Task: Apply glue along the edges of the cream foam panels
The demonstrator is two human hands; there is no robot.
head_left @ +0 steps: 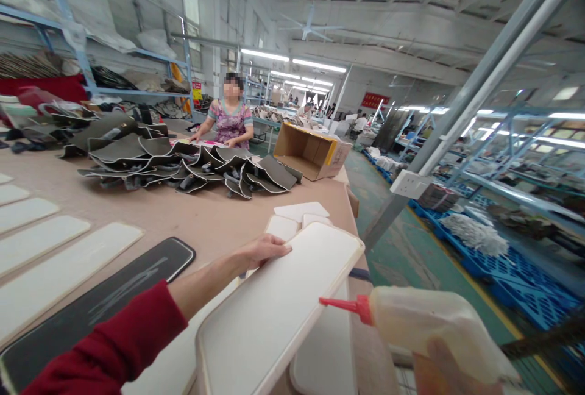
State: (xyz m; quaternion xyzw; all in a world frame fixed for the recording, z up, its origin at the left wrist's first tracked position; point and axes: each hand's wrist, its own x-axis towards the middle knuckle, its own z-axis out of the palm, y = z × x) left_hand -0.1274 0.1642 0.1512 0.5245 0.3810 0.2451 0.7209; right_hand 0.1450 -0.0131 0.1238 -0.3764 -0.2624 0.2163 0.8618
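While the long counter (192, 218) fills most of the view, a heap of dark curved pieces (192, 169) is seen far along it, with an open cardboard box (311, 151) at its far corner and another person (230, 117) working behind the heap. Pale flat panels (59, 261) are laid in a row at the left, and one dark panel with a light edge (114, 297) lies beside them. A stack of white padded panels (274, 316) is found at the near right corner of the counter, and the top one is raised and tilted. The left hand (262, 250), coming from a red sleeve (114, 346), rests on the far left edge of this top panel, with the fingers laid flat along the edge and holding it steady. A squeeze bottle with a red nozzle (425, 325) is gripped from below by the right hand (450, 367); only part of that hand is visible, closed around the bottle. The nozzle is pointed to the right edge of the panel, near but not touching. For a clean line, it is judged that the panel should be kept still and the bottle pressed gently and evenly.
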